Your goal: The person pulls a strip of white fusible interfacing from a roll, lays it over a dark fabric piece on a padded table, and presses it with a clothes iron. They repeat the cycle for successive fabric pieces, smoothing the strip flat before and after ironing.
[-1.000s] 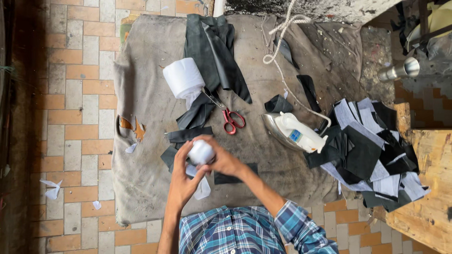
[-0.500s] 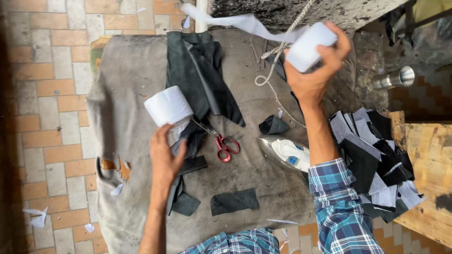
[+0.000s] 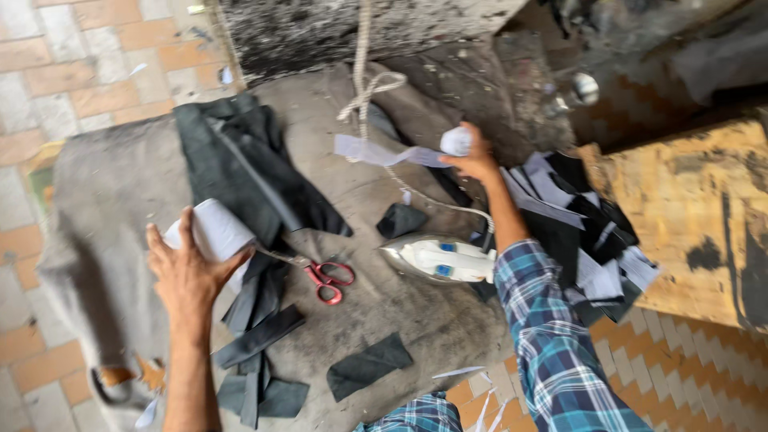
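Note:
My left hand (image 3: 188, 276) grips a large white roll (image 3: 210, 232) lying on the grey cloth (image 3: 104, 200). My right hand (image 3: 474, 158) is stretched far over the cloth and holds a small white roll (image 3: 456, 142), with a loose white strip (image 3: 376, 152) trailing off to the left. Red-handled scissors (image 3: 324, 278) lie between my arms. A white iron (image 3: 440, 259) rests beside my right forearm, its cord (image 3: 416, 196) running back under the strip. Dark fabric pieces (image 3: 256, 340) lie below my left hand.
A long dark garment piece (image 3: 240, 164) lies at the back of the cloth. A heap of black and white cut pieces (image 3: 580, 220) sits at the right, against a yellow wooden board (image 3: 688, 208). A rope (image 3: 364, 88) hangs from the back. Tiled floor (image 3: 56, 56) surrounds the cloth.
My right hand has come down from high up to the pile's edge, still holding the small roll, its strip now unwound leftwards. My left hand has closed on the large roll.

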Available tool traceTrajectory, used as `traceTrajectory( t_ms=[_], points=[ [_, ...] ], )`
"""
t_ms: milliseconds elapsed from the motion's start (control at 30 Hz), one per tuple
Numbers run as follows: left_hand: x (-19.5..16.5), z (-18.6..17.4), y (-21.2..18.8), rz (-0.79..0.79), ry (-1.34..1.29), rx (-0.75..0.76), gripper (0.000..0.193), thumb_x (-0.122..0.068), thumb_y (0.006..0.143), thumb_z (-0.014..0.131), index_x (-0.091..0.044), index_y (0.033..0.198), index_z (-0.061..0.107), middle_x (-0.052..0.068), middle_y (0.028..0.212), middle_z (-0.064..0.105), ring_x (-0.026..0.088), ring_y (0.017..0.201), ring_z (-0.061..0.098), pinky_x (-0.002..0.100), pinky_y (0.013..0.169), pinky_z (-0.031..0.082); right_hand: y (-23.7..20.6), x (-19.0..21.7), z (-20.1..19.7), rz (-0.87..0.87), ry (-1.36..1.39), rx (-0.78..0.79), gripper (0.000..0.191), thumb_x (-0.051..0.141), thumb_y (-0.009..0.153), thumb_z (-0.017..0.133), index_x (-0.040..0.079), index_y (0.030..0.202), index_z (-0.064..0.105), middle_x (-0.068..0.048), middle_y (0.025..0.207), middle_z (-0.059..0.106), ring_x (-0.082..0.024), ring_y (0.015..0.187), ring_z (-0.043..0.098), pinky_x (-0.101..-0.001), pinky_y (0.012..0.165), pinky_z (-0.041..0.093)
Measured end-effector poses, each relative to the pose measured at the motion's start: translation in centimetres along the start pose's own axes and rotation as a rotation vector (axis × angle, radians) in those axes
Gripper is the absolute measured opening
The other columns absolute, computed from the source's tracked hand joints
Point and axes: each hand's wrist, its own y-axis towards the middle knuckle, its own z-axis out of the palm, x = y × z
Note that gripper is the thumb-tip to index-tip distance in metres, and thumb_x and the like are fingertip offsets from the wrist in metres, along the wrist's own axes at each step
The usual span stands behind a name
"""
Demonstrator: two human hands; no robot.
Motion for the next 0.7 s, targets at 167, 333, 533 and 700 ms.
traceTrajectory(
  t_ms=[167,333,533,700],
  points=[
    [1.0,-0.5,-1.3,0.097,0.019,-0.035,0.119,-0.053,0.057,0.094,-0.019,0.159,0.044,0.026,0.144,0.045,0.049,0.126,0.051,0.060,0.099,0.050,-6.1,0.9,-1.2,-0.322,0.018,-0.157,0.067,0.014,0.082,0.085,0.016,0.138,0.047,-0.015,0.133,0.049,-0.026,0.099,0.069,-0.0342,0.069,0.060],
    [-0.5,-1.4,-8.2,0.281,0.041,-0.267,0.110,-0.052,0.070,0.098,-0.007,0.152,0.039,0.026,0.133,0.044,0.044,0.128,0.045,0.055,0.106,0.043,-21.7,0.5,1.1,-0.391,0.565,0.010,0.021,0.010,0.102,0.069,0.010,0.121,0.059,-0.001,0.102,0.067,-0.011,0.096,0.069,-0.0272,0.080,0.053],
    [-7.6,3.1,-18.4,0.364,-0.496,-0.082,0.124,-0.041,0.046,0.093,0.004,0.148,0.040,0.026,0.137,0.043,0.040,0.128,0.049,0.052,0.111,0.042,-36.8,-1.3,6.8,-0.375,0.499,0.192,0.069,0.027,0.082,0.086,0.005,0.138,0.052,-0.011,0.133,0.058,-0.024,0.123,0.061,-0.0363,0.092,0.059],
    [-10.0,7.4,-25.9,0.571,-0.733,0.182,0.130,-0.031,0.051,0.096,0.007,0.154,0.028,0.026,0.147,0.037,0.036,0.137,0.049,0.048,0.110,0.047,-41.9,-6.6,6.7,-0.266,0.244,0.129,0.104,0.047,0.072,0.092,-0.005,0.146,0.039,-0.023,0.129,0.062,-0.035,0.120,0.065,-0.0425,0.098,0.056]
  ],
)
